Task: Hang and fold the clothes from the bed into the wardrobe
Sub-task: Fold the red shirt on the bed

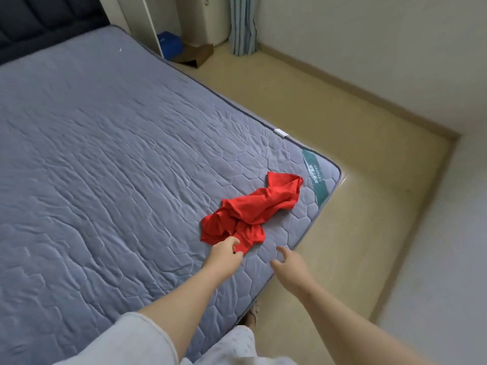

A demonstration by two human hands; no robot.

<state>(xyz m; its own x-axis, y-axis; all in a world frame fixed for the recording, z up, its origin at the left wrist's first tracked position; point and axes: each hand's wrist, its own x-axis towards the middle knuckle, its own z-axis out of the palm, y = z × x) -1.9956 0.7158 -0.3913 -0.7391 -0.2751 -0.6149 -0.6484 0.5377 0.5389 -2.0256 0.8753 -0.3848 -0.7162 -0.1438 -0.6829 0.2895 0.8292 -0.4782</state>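
Your left hand pinching the near end of the crumpled red garment, which lies near the mattress foot corner, your right hand open, empty, just beside it

A crumpled garment lies on the mattress near its near right corner. The left hand touches the garment's near end; the right hand hovers just right of it, by the mattress's right edge. Floor lies beyond that edge.
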